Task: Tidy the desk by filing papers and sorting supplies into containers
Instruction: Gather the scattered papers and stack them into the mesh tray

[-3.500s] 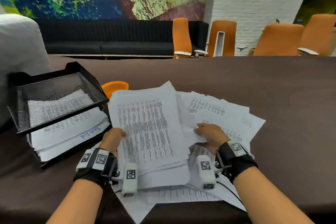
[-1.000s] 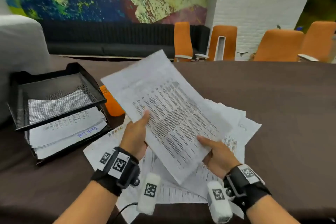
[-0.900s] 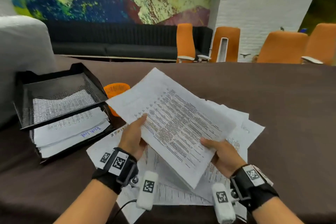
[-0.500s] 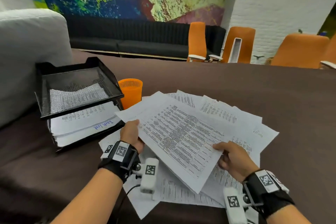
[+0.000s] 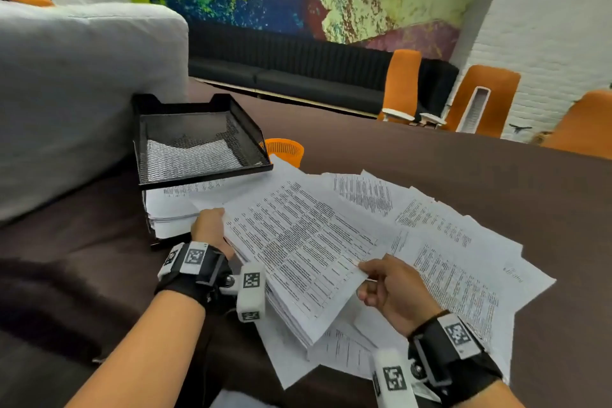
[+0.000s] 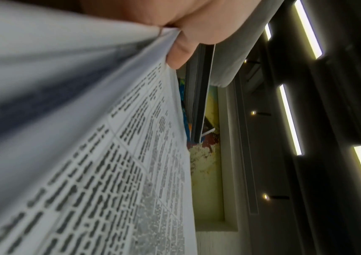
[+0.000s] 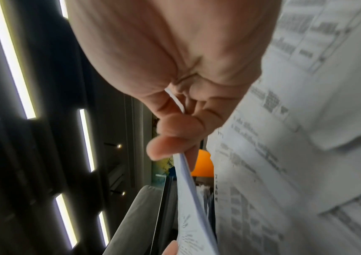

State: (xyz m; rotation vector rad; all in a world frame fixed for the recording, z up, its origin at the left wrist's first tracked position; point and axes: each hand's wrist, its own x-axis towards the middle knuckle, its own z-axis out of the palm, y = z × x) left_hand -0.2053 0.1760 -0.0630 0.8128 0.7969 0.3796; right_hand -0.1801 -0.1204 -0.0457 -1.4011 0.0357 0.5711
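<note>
Both hands carry one paper stack (image 5: 298, 252) low over the loose sheets (image 5: 463, 262) spread on the desk (image 5: 430, 159). Left hand (image 5: 212, 232) grips the stack's left edge, thumb on top; right hand (image 5: 394, 291) pinches its near right corner, fingers curled. Leading corner already sits under the top tier of the mesh tray (image 5: 198, 146) near the desk's left edge. Likely reason: two-handed hold keeps the stack flat for sliding in. Orange cup (image 5: 284, 151) stands behind the tray.

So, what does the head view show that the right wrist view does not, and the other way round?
Only the head view shows the black mesh tray, the loose sheets spread on the table, and the left hand holding the stack. Only the right wrist view shows the ceiling light strips. Both show the right hand pinching the paper stack, and the orange cup.
</note>
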